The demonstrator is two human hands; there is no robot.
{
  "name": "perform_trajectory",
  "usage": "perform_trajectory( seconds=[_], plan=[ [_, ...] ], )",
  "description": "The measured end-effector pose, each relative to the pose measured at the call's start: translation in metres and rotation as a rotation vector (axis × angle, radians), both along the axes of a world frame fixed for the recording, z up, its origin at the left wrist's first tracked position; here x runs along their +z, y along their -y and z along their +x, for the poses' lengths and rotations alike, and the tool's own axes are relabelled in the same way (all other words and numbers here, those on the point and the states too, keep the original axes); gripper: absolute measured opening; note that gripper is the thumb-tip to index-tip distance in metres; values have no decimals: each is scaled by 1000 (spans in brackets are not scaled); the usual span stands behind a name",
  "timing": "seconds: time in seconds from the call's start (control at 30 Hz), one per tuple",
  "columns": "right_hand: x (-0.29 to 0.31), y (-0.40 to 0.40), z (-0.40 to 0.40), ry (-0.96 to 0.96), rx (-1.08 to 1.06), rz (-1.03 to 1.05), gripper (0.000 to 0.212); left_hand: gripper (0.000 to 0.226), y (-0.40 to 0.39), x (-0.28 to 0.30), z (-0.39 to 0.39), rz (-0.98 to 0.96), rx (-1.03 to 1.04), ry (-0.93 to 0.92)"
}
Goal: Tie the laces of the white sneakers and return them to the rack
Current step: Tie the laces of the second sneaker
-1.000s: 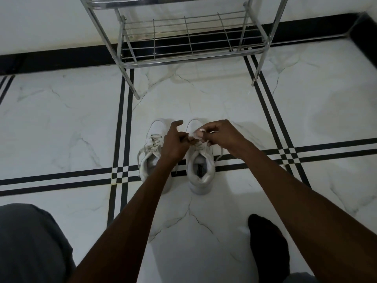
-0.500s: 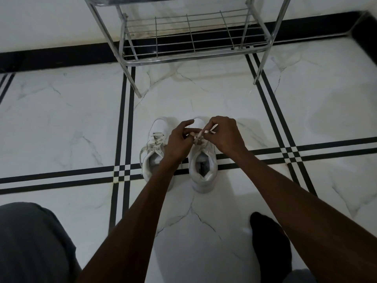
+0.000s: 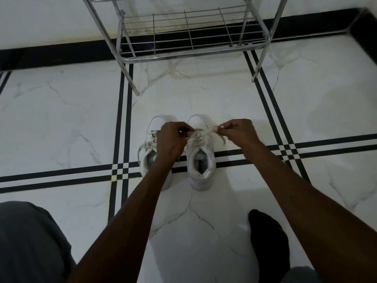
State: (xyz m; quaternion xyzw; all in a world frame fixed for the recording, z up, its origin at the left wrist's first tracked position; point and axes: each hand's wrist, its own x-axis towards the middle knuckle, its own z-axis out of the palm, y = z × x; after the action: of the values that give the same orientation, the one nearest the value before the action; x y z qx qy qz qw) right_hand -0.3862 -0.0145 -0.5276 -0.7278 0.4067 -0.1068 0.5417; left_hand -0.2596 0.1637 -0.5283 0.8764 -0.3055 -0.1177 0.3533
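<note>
While both white lace-up sneakers (image 3: 201,158) sit on the floor just before the chrome wire rack (image 3: 189,35), left hand (image 3: 171,139) and right hand (image 3: 239,132) each pinch the right sneaker's lace (image 3: 206,132). Risk: a slipping grip loosens the knot; the other sneaker looks untied.

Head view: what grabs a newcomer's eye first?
Two bare hands mid-frame, left hand and right hand, pulling a lace apart over the right-side white sneaker. Its mate stands beside it, laces loose. A metal rack stands beyond, against the wall.

White sneakers (image 3: 201,160) side by side — floor (laces (image 3: 201,133) taut)
</note>
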Motion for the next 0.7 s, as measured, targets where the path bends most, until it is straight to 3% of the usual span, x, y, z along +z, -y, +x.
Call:
perform_trajectory(
  seconds=[0.1,0.2,0.33,0.47,0.6,0.7],
  plan=[
    [-12,20,-28,-148,-72,107,26,18,-18,-7,3,133,5,142],
    [-20,22,-40,-235,-102,174,42,19,-25,-11,-3,235,-20,198],
    [-21,25,-31,-319,-139,178,51,11,-27,-10,-10,381,-42,362],
    [-24,28,-23,-448,-146,79,57,26,-31,-12,-15,453,-72,523],
    [-22,21,-17,-627,-109,-20,67,29,-35,-15,-20,486,-82,543],
    [-19,18,-17,-645,-85,-83,62,25,-35,-18,-21,450,-54,483]
  ],
)
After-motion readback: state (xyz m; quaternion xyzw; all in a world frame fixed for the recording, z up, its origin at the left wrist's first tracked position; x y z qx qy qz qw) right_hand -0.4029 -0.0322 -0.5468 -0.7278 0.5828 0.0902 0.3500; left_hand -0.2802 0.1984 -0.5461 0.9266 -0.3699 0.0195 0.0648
